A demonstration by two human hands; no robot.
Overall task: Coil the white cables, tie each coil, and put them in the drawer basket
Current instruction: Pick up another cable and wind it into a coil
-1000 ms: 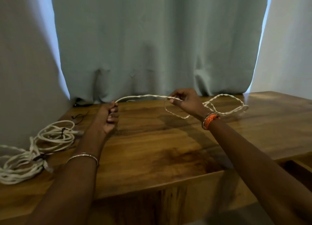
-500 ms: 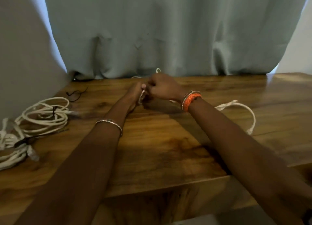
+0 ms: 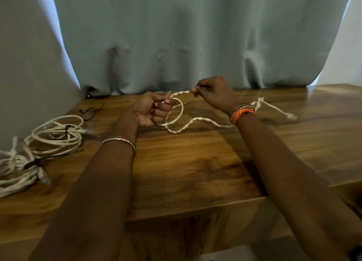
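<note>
A thin twisted white cable (image 3: 197,121) runs across the wooden table (image 3: 195,168). My left hand (image 3: 151,109) grips it at the table's back centre, with one small loop hanging from the curled fingers. To the right, my right hand (image 3: 213,93) pinches a short raised stretch of the same cable between thumb and fingers. The loose tail (image 3: 278,109) trails behind my right wrist to a frayed end at the right. Two coiled white cables lie at the left: one (image 3: 56,135) bound with a dark tie, another (image 3: 17,174) at the left edge.
A loose dark tie (image 3: 91,111) lies near the table's back left corner. A grey-blue curtain (image 3: 186,39) hangs right behind the table. The table's front edge runs below my forearms, and a dark opening (image 3: 352,196) shows at the lower right.
My hands, pressed together half a second ago, have parted. The right hand has drawn a stretch of cable out to the right, and a loop now hangs from the left hand.
</note>
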